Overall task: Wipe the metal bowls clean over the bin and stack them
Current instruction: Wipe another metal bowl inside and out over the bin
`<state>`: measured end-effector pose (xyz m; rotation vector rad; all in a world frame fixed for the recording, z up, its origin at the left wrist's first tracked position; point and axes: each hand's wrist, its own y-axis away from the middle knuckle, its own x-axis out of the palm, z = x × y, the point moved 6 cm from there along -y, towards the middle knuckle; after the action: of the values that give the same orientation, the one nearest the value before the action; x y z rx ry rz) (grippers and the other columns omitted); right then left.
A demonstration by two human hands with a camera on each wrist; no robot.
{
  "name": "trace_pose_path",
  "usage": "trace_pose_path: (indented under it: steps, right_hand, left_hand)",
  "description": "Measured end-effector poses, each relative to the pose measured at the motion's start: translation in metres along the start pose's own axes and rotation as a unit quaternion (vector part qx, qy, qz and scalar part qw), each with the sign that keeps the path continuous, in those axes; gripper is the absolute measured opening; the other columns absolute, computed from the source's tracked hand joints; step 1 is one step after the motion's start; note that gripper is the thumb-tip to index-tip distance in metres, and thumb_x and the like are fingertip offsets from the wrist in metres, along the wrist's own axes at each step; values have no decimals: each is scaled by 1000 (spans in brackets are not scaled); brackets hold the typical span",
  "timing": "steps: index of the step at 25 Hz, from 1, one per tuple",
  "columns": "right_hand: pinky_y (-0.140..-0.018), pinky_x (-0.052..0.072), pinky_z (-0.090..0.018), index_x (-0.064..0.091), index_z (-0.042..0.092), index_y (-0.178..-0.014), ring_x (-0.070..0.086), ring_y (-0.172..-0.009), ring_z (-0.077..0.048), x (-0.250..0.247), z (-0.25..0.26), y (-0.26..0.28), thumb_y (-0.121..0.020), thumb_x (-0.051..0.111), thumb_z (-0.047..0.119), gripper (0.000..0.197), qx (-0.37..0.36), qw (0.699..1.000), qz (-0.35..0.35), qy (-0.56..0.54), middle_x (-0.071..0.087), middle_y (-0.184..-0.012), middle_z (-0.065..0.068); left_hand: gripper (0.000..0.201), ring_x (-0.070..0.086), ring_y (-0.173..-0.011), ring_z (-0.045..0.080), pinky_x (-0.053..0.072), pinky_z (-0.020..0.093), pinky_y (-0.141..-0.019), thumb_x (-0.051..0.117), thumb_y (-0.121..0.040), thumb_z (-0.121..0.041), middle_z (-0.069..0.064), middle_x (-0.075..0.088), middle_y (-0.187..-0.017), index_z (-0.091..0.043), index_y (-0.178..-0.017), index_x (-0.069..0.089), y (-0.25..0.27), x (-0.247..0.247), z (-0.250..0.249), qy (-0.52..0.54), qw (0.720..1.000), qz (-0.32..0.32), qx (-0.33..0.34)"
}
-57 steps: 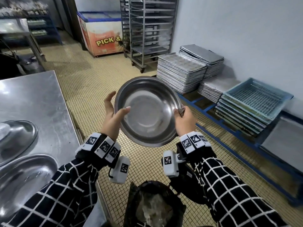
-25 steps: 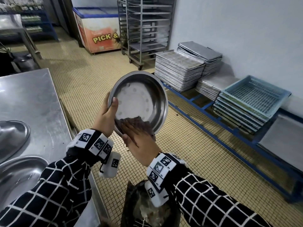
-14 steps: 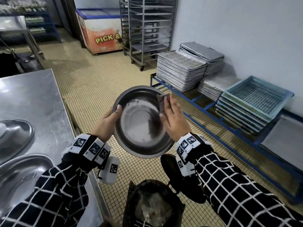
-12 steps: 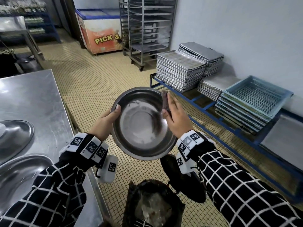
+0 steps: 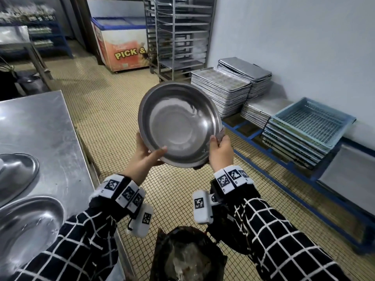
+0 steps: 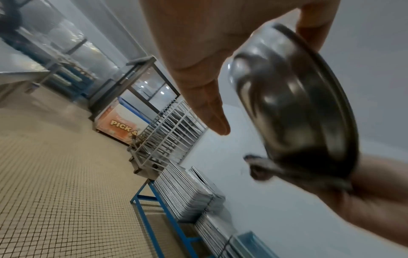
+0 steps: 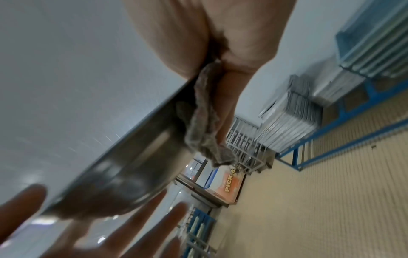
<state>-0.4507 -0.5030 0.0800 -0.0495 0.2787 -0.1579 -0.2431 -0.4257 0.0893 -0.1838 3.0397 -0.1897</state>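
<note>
A round metal bowl (image 5: 179,126) is held up in the air, its inside tilted toward me, above the black-lined bin (image 5: 186,258). My left hand (image 5: 146,159) holds its lower left rim, thumb inside and straight fingers (image 7: 132,227) spread behind. My right hand (image 5: 220,153) pinches the lower right rim through a grey cloth (image 5: 220,134). In the left wrist view the bowl (image 6: 293,104) shows from its underside, with the cloth (image 6: 262,167) hanging below. In the right wrist view the cloth (image 7: 205,122) is folded over the bowl (image 7: 137,157) edge.
A steel table (image 5: 40,126) stands at my left with two more metal bowls (image 5: 18,173) (image 5: 26,226) on it. Stacked baking trays (image 5: 221,88) and blue crates (image 5: 310,122) sit on a low blue rack at right. A tray trolley (image 5: 178,37) and a freezer (image 5: 119,43) stand behind.
My right hand has left the bowl's inner right wall and now pinches the lower right rim with the cloth. The bowl has risen and tilted more toward me.
</note>
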Motion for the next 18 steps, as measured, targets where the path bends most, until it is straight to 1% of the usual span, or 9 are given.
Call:
trace_pose_path:
  steps: [2,5,7,9,11,13,15,16,18]
  right_hand:
    - [-61,44,-16,45,11,-114,57,-82,-11,10,-1,8,-100,40,27,21,8,999,20,-31,57,-99,2]
    - [-83,54,-43,43,26,-113,61,-97,-21,21,-18,12,-100,35,35,17,41,994,73,-72,58,-100,5]
    - [-85,54,-48,42,28,-110,61,-97,-24,19,-26,15,-100,35,35,14,50,994,83,-48,58,-96,6]
    - [-71,55,-33,46,22,-116,61,-88,-15,13,-24,19,-101,34,31,21,31,996,80,4,59,-96,6]
    - [-54,43,-13,43,24,-129,55,-73,0,13,-12,24,-102,33,30,29,-20,994,88,59,58,-94,10]
    - [-52,47,-12,40,31,-129,59,-69,-2,26,1,35,-101,33,33,29,-68,983,146,91,62,-89,7]
    - [-77,56,-27,36,27,-138,63,-87,-10,62,3,58,-101,33,35,39,-110,953,252,126,64,-106,-5]
    - [-94,50,-34,30,27,-143,58,-105,-12,83,0,75,-101,31,36,43,-146,929,308,143,58,-123,-8]
    - [-117,19,-36,17,28,-149,24,-140,-8,107,-6,101,-101,26,40,51,-265,883,338,188,31,-152,-2]
  left_hand:
    - [57,62,-93,2,52,23,-84,66,-78,-46,-11,59,-107,-25,-125,41,5,7,-1,-21,999,-30,-21]
    - [16,55,-93,1,43,15,-77,49,-95,-24,-11,58,-99,-22,-111,49,3,-2,0,19,995,-98,-27]
    - [23,53,-89,6,39,14,-77,42,-99,-28,-9,56,-100,-20,-120,45,3,-14,5,46,990,-128,-48]
    - [47,52,-101,13,39,21,-87,38,-100,-34,-1,53,-116,-15,-142,32,1,-22,15,27,988,-138,-57]
    - [56,58,-101,13,43,23,-88,33,-97,-42,2,55,-117,-14,-145,27,0,-27,24,-34,991,-122,-49]
    - [65,62,-97,11,46,22,-85,30,-93,-55,0,61,-107,-12,-142,34,-3,-31,30,-68,991,-109,-48]
    - [86,62,-107,28,47,30,-93,28,-83,-71,13,65,-111,-10,-143,34,-7,-24,29,-67,992,-91,-55]
    - [85,60,-107,38,49,32,-89,29,-84,-68,23,63,-111,-8,-144,32,-9,-19,25,-65,993,-87,-53]
    - [67,58,-95,49,51,38,-69,31,-91,-54,32,60,-106,-16,-146,28,-17,-14,12,-88,992,-88,-19]
